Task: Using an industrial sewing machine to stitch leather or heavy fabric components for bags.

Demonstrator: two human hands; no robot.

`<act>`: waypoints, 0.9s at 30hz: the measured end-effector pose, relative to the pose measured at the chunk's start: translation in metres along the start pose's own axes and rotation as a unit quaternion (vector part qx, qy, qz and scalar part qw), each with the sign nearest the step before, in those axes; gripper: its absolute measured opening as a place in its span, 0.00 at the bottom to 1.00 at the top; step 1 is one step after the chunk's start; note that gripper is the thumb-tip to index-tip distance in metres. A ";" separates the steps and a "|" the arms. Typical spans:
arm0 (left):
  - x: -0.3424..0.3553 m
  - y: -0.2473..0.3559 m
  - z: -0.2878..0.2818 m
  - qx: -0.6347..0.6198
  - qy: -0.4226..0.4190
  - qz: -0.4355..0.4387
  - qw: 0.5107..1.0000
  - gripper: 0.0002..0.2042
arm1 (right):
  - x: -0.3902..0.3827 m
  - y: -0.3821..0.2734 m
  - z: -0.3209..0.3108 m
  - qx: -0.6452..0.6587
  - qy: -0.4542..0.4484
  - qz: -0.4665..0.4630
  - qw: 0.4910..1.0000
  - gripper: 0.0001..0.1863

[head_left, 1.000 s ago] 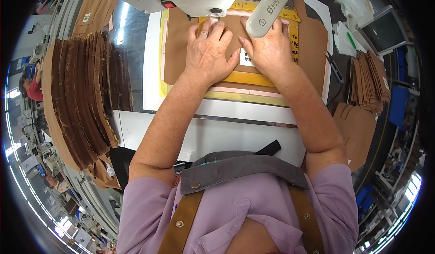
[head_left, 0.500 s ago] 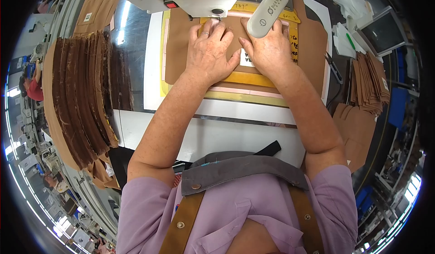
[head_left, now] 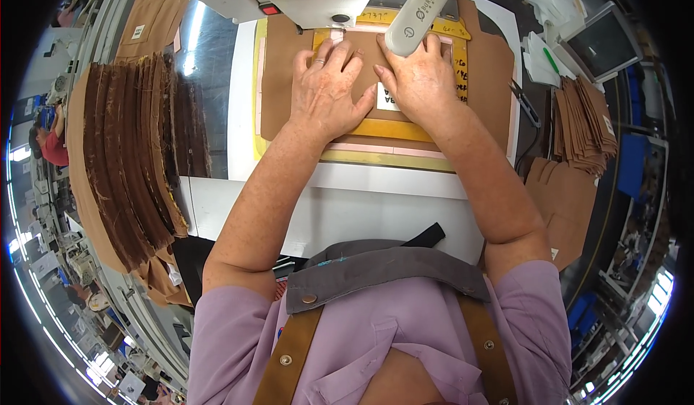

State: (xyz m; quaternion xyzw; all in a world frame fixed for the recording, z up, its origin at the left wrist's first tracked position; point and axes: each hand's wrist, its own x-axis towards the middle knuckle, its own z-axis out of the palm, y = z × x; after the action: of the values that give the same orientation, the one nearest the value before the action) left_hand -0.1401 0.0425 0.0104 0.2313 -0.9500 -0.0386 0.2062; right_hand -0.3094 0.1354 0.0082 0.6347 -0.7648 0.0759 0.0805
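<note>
My left hand (head_left: 327,90) lies palm down with spread fingers on a brown fabric panel (head_left: 278,108). Its fingertips are near the underside of a white sewing machine head (head_left: 318,3). My right hand (head_left: 423,79) rests flat on the same panel, fingers stretched, its fingertips partly behind a pale grey oblong device (head_left: 419,18). Between the hands shows a white label (head_left: 385,97). A yellow template frame (head_left: 387,129) surrounds the area under my hands. The panel lies on a larger white board (head_left: 242,116) with yellow and pink edging. The needle area is hidden.
At left stands a thick stack of brown fabric pieces (head_left: 126,159); more brown pieces (head_left: 150,22) lie beyond it. On the right are thread snips (head_left: 526,103), folded brown pieces (head_left: 582,119), a flat panel (head_left: 560,206) and a dark screen (head_left: 600,42).
The board with the panel and frame has slid slightly toward me, covering a dark strip at its near edge. Both hands have shifted with it; the left fingertips are farther from the machine head.
</note>
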 end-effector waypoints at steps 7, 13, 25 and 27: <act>0.000 -0.003 -0.003 0.017 -0.039 -0.009 0.999 0.23 | 0.001 -0.004 0.000 0.004 -0.011 0.008 1.000 0.22; -0.001 -0.004 -0.002 0.030 -0.036 -0.006 0.999 0.24 | 0.001 -0.005 0.002 0.002 -0.010 0.007 1.000 0.23; 0.000 -0.005 -0.007 0.045 -0.042 -0.008 0.998 0.28 | 0.002 -0.008 0.001 0.005 -0.004 0.009 1.000 0.24; -0.001 -0.007 -0.007 0.052 -0.036 -0.009 0.998 0.29 | 0.005 -0.012 -0.001 -0.008 0.005 0.011 1.000 0.25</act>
State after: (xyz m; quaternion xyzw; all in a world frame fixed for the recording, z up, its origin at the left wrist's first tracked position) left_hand -0.1329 0.0370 0.0154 0.2483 -0.9555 0.0012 0.1590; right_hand -0.2989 0.1287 0.0104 0.6249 -0.7722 0.0740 0.0881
